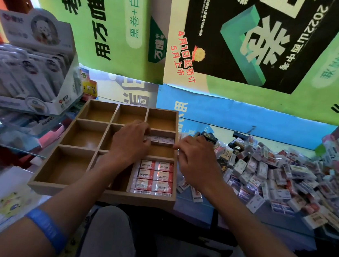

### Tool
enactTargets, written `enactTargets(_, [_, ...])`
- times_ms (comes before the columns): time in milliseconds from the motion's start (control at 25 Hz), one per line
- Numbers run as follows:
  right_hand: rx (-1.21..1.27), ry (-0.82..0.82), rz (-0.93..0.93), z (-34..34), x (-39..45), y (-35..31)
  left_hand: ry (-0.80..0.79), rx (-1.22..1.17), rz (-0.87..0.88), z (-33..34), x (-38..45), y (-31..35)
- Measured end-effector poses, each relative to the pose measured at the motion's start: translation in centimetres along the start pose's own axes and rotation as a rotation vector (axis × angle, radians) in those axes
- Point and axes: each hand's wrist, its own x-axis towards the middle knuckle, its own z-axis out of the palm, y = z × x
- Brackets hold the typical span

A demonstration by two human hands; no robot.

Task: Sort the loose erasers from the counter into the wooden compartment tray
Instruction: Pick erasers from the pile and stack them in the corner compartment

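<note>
Neatly, left hand (129, 142) fingers pinch white wrapped erasers (158, 139) in wooden tray (100, 194); right hand (196, 161) fingers curl.

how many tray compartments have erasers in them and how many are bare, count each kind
Wooden tray compartments, nine in a grid:
With erasers: 2 (near right, packed; middle right, a row of erasers)
Showing none: 7, though the hands partly hide two
Total: 9

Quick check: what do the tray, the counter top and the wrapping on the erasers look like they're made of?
Tray: unfinished-looking wood or fibreboard, matte tan with plain cut edges. Counter top: probably glass, since it shows glare and printed sheets seem to lie beneath it. Erasers: printed paper sleeves, likely under clear film, judging by their shine.
</note>
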Motion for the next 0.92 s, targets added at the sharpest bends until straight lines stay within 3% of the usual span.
enactTargets(120, [0.052, 0.12, 0.072, -1.9, -2.3, 3.8, 0.058, -0.02, 0.038, -0.4, -1.1, 1.5])
enactTargets(240, [0.057, 0.248, 0.275, -4.6, -4.6, 8.1, 0.045, -0.059, 0.122, -0.2, -1.5, 4.6])
enactTargets(440, [-0.005, 0.235, 0.445, -7.0, -7.7, 12.8, -0.023, -0.179, 0.322, 1.7, -1.8, 11.6])
enactTargets(520, [-0.03, 0.206, 0.461, -7.1, -9.0, 13.6, -0.044, -0.185, 0.355, 3.1, -2.1, 14.5])
enactTargets(760, [-0.039, 0.199, 0.429, -8.0, -11.4, 13.0, -0.259, 0.104, 0.418, 8.1, -2.0, 19.8])
enactTargets(840, [-0.015, 0.164, 0.403, -8.3, -12.9, 13.0, -0.244, 0.076, 0.414, 8.9, -1.5, 19.9])
enactTargets(920, [0.068, 0.029, 0.261, -8.5, -14.5, 13.0, -0.188, -0.016, 0.397, 9.3, -1.5, 19.6])
